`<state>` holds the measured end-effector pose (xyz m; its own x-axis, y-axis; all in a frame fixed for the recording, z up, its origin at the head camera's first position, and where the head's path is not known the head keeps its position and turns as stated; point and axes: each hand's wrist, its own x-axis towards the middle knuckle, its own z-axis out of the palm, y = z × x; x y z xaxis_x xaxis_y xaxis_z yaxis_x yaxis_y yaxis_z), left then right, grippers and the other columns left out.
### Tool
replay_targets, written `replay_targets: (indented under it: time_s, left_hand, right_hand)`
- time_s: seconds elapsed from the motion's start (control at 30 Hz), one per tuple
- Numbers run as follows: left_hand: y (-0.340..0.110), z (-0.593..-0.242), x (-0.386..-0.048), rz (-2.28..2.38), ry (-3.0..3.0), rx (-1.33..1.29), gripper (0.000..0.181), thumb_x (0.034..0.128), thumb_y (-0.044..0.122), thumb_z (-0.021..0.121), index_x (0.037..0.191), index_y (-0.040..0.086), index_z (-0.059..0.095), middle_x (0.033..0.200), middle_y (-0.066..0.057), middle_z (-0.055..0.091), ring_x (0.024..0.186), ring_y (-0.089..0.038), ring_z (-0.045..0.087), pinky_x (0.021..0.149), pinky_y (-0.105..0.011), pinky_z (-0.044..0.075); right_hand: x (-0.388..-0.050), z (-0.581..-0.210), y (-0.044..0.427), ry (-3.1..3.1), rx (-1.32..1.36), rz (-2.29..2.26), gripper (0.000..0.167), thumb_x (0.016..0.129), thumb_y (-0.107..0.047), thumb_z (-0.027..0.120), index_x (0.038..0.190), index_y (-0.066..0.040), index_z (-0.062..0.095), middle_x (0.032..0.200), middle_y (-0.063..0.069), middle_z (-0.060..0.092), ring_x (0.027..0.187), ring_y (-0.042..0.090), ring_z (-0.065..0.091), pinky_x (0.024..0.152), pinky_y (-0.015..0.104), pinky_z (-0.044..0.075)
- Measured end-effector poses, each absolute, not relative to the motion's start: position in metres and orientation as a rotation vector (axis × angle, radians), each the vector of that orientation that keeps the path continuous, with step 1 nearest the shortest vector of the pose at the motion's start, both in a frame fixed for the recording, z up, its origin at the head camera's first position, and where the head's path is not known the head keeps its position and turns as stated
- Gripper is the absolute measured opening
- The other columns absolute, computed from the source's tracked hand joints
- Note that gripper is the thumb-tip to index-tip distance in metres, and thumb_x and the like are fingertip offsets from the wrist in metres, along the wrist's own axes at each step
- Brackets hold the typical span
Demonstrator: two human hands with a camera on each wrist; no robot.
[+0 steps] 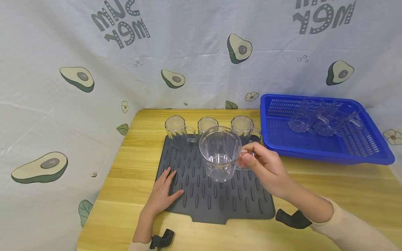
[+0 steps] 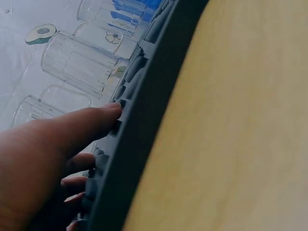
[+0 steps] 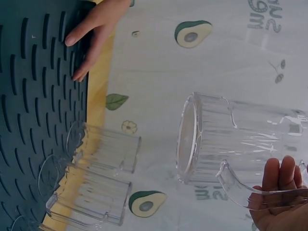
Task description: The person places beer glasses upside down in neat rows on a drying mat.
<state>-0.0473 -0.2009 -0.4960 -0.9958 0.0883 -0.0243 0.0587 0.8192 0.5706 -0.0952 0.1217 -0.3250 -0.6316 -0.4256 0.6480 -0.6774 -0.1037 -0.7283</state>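
My right hand (image 1: pixel 267 170) holds a clear mug (image 1: pixel 221 153) by its handle, above the dark grey drying mat (image 1: pixel 216 205). The mug's wide rim faces up in the head view; in the right wrist view the same mug (image 3: pixel 231 139) hangs apart from the others, fingers curled through its handle. My left hand (image 1: pixel 161 193) rests on the mat's left side with its fingers spread. Along the mat's far edge three clear mugs stand upside down: a left one (image 1: pixel 176 134), a middle one (image 1: pixel 207 123), partly hidden by the held mug, and a right one (image 1: pixel 243 124).
A blue plastic basket (image 1: pixel 279 148) stands at the back right with several clear mugs (image 1: pixel 326 118) lying in it. Everything sits on a wooden table (image 1: pixel 122 181). A white curtain (image 1: pixel 194 31) printed with avocados hangs behind and at the left.
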Motion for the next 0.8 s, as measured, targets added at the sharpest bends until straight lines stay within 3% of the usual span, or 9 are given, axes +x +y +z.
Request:
replay_targets:
  time_s: [0.2, 0.6, 0.8]
  left_hand:
    - [-0.202, -0.481, -0.055, 0.818, 2.915, 0.161, 0.076, 0.0856, 0.039, 0.074, 0.145, 0.001, 0.044, 0.153, -0.024, 0.031, 0.139, -0.045, 0.029, 0.107, -0.062, 0.029]
    - [-0.198, -0.453, -0.069, 0.646, 2.87, 0.147, 0.064, 0.0883, 0.036, 0.072, 0.138, 0.0, 0.052, 0.143, -0.025, 0.044, 0.131, -0.044, 0.041, 0.105, -0.062, 0.031]
    - [-0.192, -0.443, -0.079, 0.658, 2.908, 0.174, 0.065, 0.0895, 0.036, 0.07, 0.139, -0.001, 0.051, 0.138, -0.022, 0.051, 0.128, -0.041, 0.046, 0.105, -0.056, 0.035]
  right_hand:
    - [-0.098, -0.329, 0.122, -1.945, 1.236, 1.799, 0.018, 0.103, -0.007, 0.047, 0.096, 0.006, 0.057, 0.08, 0.006, 0.061, 0.076, 0.009, 0.06, 0.072, 0.017, 0.051]
    - [-0.1, -0.334, 0.122, -1.997, 1.197, 1.724, 0.017, 0.103, -0.007, 0.047, 0.097, 0.004, 0.059, 0.079, 0.005, 0.06, 0.074, 0.01, 0.057, 0.07, 0.017, 0.05]
    - [-0.099, -0.336, 0.123, -2.012, 1.18, 1.732, 0.015, 0.102, -0.004, 0.047, 0.098, 0.004, 0.059, 0.081, 0.005, 0.061, 0.074, 0.011, 0.058, 0.07, 0.017, 0.05]
